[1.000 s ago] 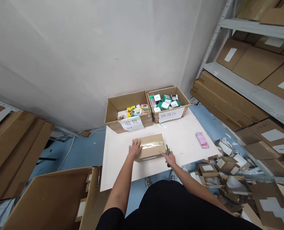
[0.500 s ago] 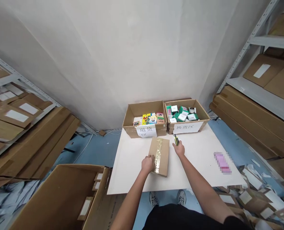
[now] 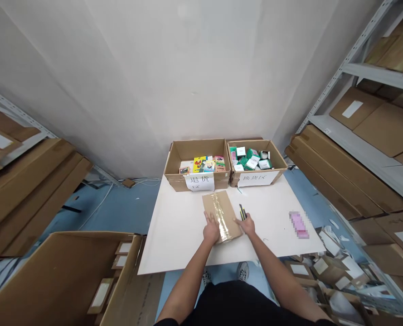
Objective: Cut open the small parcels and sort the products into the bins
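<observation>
A small taped cardboard parcel (image 3: pixel 221 213) lies lengthwise on the white table (image 3: pixel 174 226). My left hand (image 3: pixel 211 232) rests on its near left corner, fingers curled on the edge. At the parcel's near right edge my right hand (image 3: pixel 246 225) is closed round a black and yellow utility knife (image 3: pixel 242 212) that points away from me.
Two open cartons stand at the table's far edge: one (image 3: pixel 194 165) with colourful small boxes, one (image 3: pixel 255 162) with green and white boxes, each with a paper label. A pink item (image 3: pixel 298 224) lies on the right. A big open carton (image 3: pixel 61 276) stands at the lower left. Shelves of flat boxes flank both sides.
The parcel has been turned from crosswise to lengthwise. My right hand with the knife moved out to the far right, then came back to the parcel's near right edge. My left hand stayed on the parcel.
</observation>
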`<state>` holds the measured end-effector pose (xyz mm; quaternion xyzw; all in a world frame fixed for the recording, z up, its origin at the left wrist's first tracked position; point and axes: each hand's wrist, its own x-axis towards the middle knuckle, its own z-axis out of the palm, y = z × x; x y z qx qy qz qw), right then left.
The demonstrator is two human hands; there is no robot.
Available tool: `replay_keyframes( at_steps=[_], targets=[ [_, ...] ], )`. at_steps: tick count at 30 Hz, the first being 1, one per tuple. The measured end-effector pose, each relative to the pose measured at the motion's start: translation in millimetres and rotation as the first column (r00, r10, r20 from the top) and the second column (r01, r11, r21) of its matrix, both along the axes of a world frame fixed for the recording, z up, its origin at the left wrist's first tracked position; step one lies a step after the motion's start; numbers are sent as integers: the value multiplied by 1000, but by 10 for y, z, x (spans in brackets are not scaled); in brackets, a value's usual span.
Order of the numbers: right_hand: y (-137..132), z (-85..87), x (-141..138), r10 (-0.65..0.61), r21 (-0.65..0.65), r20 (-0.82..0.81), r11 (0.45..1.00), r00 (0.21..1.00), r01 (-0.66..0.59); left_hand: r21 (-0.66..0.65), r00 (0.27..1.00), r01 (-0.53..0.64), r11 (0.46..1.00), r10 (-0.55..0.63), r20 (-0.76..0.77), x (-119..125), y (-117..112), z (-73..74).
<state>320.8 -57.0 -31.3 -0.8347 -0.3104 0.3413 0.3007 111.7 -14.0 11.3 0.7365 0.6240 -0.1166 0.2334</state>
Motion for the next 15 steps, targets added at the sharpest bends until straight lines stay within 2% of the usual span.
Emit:
replay_keyframes(
  at_steps=[2, 4, 7, 10, 12, 14, 15],
  targets=[
    [114, 168, 320, 15, -106, 138, 994, 990, 0, -47, 999, 47, 998, -48, -17, 166, -137, 70],
    [151, 302, 586, 11, -139, 242, 990, 970, 24, -62, 990, 140, 988, -141, -19, 283, -154, 159],
    [20, 376, 809, -106, -96, 299, 985, 948, 140, -28, 962, 272, 962, -271, 20, 321, 60, 271],
    [-297, 281, 803, -199, 0, 135, 980, 971, 201, 12, 869, 488, 873, -487, 89, 279, 419, 300],
    [-545, 163, 720, -215, 70, -56, 973, 975, 219, 5, 726, 681, 732, -677, 117, 263, 629, 265],
    [-772, 47, 639, -226, 111, -231, 960, 946, 257, -29, 642, 765, 644, -757, 125, 268, 770, 205],
    [-867, 0, 617, -234, 116, -303, 953, 924, 279, -47, 633, 773, 632, -764, 123, 278, 813, 173]
  ],
)
